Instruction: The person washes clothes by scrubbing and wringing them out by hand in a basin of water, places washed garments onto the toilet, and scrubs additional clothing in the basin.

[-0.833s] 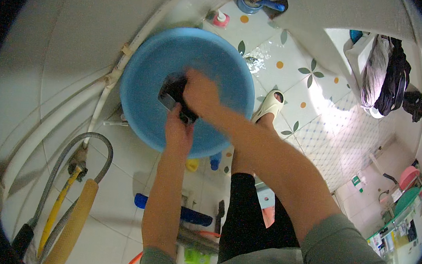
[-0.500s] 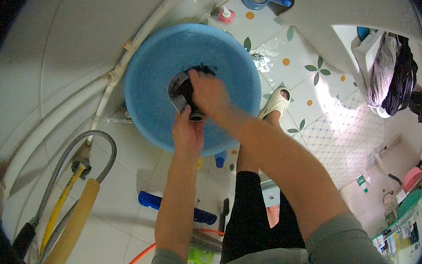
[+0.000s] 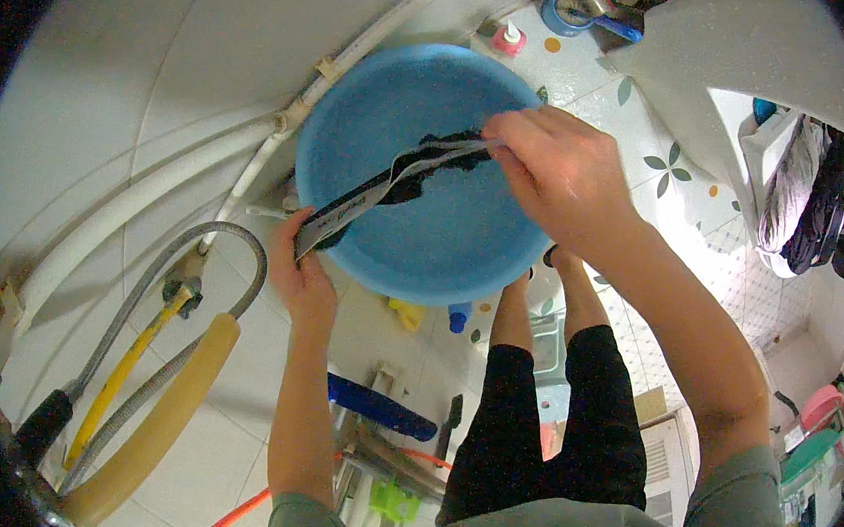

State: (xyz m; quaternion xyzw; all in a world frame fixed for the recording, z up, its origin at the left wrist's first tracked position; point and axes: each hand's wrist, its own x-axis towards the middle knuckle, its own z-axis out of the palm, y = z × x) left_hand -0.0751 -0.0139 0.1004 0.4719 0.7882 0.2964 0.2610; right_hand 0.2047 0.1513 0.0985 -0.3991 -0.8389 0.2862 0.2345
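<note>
The black cloth (image 3: pixel 404 195) now runs in a long slant over the basin (image 3: pixel 443 255), its pale band (image 3: pixel 343 221) showing along the upper side; a moment ago it was bunched, with both my hands close together on it; I take that to mean the close handling has given way to holding it out lengthwise; how wet it is I cannot tell.

My left hand (image 3: pixel 306 279) has the near end, nipped between thumb and fingers at the basin's left rim; my right hand (image 3: pixel 566 171), now well apart from it, pinches the far end; both grips are closed narrow, and the middle of the cloth spans between them, a ragged dark edge drooping below the band; whether that edge touches the basin I cannot tell.

Past the far rim stands a pink bottle (image 3: pixel 509 40); the grey hose (image 3: pixel 219 229) loops off to my left; a blue bar (image 3: pixel 384 408) lies nearer me.
</note>
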